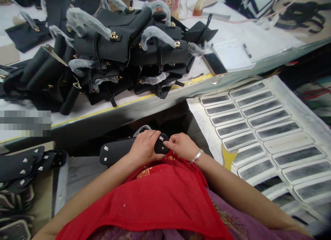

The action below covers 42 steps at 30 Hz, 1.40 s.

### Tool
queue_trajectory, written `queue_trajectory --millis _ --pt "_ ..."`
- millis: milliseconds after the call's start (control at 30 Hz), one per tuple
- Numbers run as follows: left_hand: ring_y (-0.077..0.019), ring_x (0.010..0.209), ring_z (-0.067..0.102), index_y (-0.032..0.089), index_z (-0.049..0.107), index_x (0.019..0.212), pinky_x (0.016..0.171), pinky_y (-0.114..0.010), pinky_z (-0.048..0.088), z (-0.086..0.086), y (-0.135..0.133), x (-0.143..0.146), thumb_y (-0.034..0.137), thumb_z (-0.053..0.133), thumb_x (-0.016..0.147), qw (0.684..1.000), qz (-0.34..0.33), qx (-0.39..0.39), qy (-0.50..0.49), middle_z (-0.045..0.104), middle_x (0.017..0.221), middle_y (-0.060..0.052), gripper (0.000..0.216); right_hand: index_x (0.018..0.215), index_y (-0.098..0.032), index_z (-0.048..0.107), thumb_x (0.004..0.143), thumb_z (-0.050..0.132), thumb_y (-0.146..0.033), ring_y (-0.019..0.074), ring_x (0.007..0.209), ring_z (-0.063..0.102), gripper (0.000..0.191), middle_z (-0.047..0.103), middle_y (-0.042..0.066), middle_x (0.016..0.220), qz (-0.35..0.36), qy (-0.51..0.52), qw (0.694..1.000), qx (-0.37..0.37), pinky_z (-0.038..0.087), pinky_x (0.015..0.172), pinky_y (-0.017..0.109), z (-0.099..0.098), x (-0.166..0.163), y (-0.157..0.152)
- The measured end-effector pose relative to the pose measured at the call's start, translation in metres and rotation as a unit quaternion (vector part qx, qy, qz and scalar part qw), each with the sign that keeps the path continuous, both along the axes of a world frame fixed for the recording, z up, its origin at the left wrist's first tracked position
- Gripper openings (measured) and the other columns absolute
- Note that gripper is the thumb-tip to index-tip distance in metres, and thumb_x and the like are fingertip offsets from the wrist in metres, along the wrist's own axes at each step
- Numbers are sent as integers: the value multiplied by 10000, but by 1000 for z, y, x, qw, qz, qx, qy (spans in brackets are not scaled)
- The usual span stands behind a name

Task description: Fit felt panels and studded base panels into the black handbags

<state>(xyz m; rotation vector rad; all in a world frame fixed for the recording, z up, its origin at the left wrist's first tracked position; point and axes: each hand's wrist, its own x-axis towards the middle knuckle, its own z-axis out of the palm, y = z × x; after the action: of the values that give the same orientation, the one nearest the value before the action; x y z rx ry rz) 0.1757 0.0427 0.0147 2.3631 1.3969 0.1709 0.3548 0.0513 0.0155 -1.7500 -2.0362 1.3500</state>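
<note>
A long black panel with rounded corners (116, 151) lies across my lap, with small white tabs and a gold stud near its ends. My left hand (146, 143) is wrapped over the panel's right part, fingers on top. At its right end, my right hand (182, 146) is closed in a pinch beside a white tab and the stud. Whatever is between those fingertips is too small to make out. Just behind the panel shows a plastic-wrapped handle (142, 129); whether the two are joined is hidden.
Black handbags (103, 43) with wrapped handles are heaped on the white table (279, 40). A phone (214, 63), papers and a pen (247, 50) lie there too. To my right is a board (258, 136) of dark strips; similar black panels (18, 164) are stacked at left.
</note>
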Motion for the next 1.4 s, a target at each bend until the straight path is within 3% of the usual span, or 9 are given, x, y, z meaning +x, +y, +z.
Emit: queue_trajectory --millis 233,400,467,567,633,700,933,1200,1400 --pt "-281 1000 519 148 480 1160 897 -407 400 -1 -2 3 455 678 608 1000 5 3 -5 565 1105 -119 662 542 -164 550 808 583 -293 95 460 457 297 506 -28 464 11 -17 999 47 264 472 213 0 -1 -2" --pt "-294 1187 423 156 354 1298 1029 -467 283 7 -8 -16 500 704 606 998 9 3 -63 465 1293 -147 848 548 -173 514 795 581 -333 101 480 452 302 511 -30 504 22 -44 997 61 257 474 226 0 -1 1" --pt "-270 1210 403 177 350 1300 1030 -447 293 13 -13 -45 497 659 669 991 84 25 -99 450 1309 -130 772 571 -179 487 784 579 -363 109 495 459 296 513 -31 523 24 -44 997 61 262 476 228 0 -1 1" --pt "-216 1020 527 172 527 1082 910 -364 407 17 -26 -104 439 547 778 942 302 56 -138 577 1086 -88 405 645 -191 473 782 552 -421 128 526 480 279 514 -32 554 18 -36 998 57 300 500 233 -1 -1 0" --pt "-171 802 562 160 573 880 761 -303 449 14 -38 -142 421 511 794 898 405 9 -170 605 852 -44 281 676 -198 463 790 518 -470 142 538 487 299 507 -30 562 11 -28 998 48 328 518 243 -5 -3 0" --pt "-138 659 529 156 562 773 625 -255 430 8 -49 -167 426 520 774 868 440 -74 -216 572 706 -6 273 690 -204 456 789 495 -510 148 521 486 324 493 -32 549 2 -12 1000 24 342 509 250 -8 -5 2" --pt "-91 510 427 146 533 695 475 -197 322 -4 -62 -181 445 581 719 825 443 -183 -299 487 565 37 303 704 -216 421 730 529 -592 141 463 471 392 468 -46 532 -46 48 995 -77 352 451 245 -6 -16 0" --pt "-86 529 427 135 554 619 492 -197 306 -22 -60 -191 469 625 683 813 448 -187 -321 515 568 26 348 733 -216 438 703 562 -611 142 464 471 415 482 -42 508 -77 40 987 -133 353 443 235 -4 -20 1" --pt "-69 474 385 142 516 568 454 -190 263 -19 -57 -195 449 648 665 794 432 -232 -359 453 495 48 348 735 -213 451 706 583 -616 133 453 457 425 490 -35 493 -72 49 985 -149 345 436 225 -8 -17 5"
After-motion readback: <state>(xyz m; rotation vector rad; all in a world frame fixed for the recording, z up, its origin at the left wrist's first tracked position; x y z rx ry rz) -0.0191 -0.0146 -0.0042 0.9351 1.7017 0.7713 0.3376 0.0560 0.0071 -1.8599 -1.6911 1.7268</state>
